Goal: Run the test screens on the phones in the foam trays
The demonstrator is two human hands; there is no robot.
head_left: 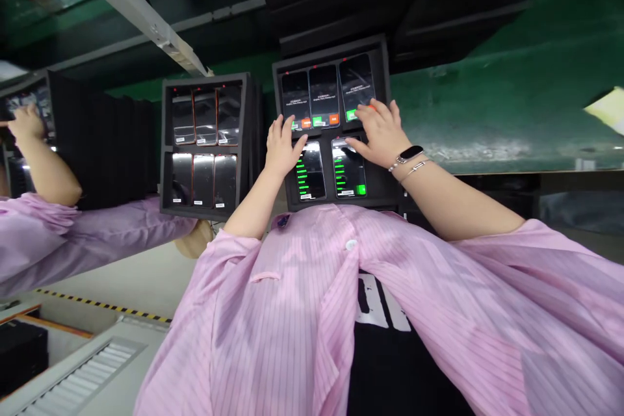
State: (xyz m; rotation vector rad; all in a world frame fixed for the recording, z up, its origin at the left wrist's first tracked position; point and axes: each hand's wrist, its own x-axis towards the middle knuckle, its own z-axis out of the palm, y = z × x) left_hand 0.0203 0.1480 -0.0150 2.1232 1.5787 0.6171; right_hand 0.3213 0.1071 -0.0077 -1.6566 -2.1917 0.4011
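A black foam tray (331, 52) stands upright before me, holding phones with lit screens in two rows. My left hand (285, 146) lies open, its fingers spread on the lower edge of the top-left phone (296, 101). My right hand (380, 133) has its fingertips on the lower part of the top-right phone (355, 84), near a green and orange on-screen display. Beneath my hands, two phones (311, 170) (349, 168) show green bars. Any third slot in that lower row is hidden behind my left hand.
To the left stands a second black tray (205, 80) holding several dark phones. Further left, a co-worker's pink-sleeved arm (43, 169) ends in a hand (26, 123) at another rack. A black panel (97, 143) stands between us, and a green surface (511, 104) spans the right.
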